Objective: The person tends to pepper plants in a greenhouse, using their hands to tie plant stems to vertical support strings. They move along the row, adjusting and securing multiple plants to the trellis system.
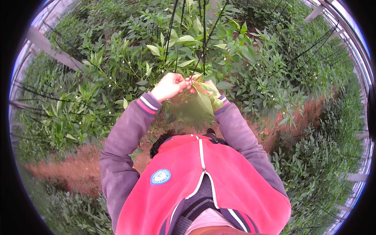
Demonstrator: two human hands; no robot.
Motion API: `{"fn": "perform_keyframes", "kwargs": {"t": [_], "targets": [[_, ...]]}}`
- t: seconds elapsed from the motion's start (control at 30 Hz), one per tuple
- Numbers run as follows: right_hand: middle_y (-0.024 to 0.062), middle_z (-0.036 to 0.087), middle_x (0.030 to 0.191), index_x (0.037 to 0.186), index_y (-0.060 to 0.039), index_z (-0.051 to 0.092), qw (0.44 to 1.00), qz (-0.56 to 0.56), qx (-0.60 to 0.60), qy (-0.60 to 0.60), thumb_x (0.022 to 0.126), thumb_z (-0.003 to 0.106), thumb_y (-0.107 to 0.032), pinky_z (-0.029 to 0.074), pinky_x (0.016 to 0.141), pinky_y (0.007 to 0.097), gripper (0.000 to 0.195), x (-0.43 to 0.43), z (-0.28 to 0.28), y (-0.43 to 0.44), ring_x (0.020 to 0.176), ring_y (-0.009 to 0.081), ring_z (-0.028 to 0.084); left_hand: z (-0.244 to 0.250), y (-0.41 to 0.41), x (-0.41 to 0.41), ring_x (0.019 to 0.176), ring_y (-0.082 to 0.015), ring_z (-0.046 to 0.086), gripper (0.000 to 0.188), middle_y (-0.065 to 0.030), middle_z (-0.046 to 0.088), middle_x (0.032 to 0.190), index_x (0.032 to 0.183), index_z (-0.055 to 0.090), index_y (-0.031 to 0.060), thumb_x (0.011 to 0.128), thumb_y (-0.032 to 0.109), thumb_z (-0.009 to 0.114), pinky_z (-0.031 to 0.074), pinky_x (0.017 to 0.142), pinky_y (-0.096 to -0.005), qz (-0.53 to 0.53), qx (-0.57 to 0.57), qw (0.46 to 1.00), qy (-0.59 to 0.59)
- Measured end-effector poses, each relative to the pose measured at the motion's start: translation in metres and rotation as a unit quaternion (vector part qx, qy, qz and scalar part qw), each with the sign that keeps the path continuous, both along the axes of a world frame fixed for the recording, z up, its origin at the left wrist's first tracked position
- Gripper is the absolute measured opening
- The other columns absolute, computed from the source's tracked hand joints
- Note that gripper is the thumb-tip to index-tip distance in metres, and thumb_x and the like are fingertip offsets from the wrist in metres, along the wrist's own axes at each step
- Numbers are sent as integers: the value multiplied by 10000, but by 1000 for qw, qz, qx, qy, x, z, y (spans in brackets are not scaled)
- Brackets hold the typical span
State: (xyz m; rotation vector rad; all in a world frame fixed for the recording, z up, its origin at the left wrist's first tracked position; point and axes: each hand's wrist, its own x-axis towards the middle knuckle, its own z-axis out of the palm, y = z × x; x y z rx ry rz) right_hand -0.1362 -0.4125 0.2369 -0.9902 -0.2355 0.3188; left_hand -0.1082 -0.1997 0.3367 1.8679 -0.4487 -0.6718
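My left hand (169,85) and my right hand (205,86) meet in front of my chest, fingertips close together at a black string (204,44) that runs down from above. Between my fingers is the leafy stem of a pepper plant, whose broad green leaf (204,101) hangs below my right hand and partly covers it. The left thumb and fingertips are pinched at the string and stem. Which fingers grip the string and which the stem cannot be told. More dark strings come down just beyond my hands among pale green leaves (183,40).
Dense pepper plants (117,63) with small white flowers spread ahead and to both sides. Bare reddish soil (85,167) forms a path at my feet, with another plant row (311,167) behind it. A pale post (55,50) slants at the upper left; greenhouse framing curves along the right rim.
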Motion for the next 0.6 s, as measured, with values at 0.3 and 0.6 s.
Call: {"fn": "perform_keyframes", "kwargs": {"t": [0.3,0.6], "targets": [[150,646,1124,1266,-88,545,988,95,116,39,953,685,-295,574,755,321,401,-9,0,-9,933,294,679,17,2,-2,717,-102,597,297,-45,557,950,1198,609,13,910,44,669,485,641,-254,-71,-63,971,-217],[100,667,1114,1310,-51,548,988,41,129,79,975,653,-235,578,798,303,396,-19,0,-10,962,241,680,21,-9,-14,777,-156,673,109,-98,688,852,958,692,-34,915,66,700,542,724,-303,-24,-121,968,-218]]}}
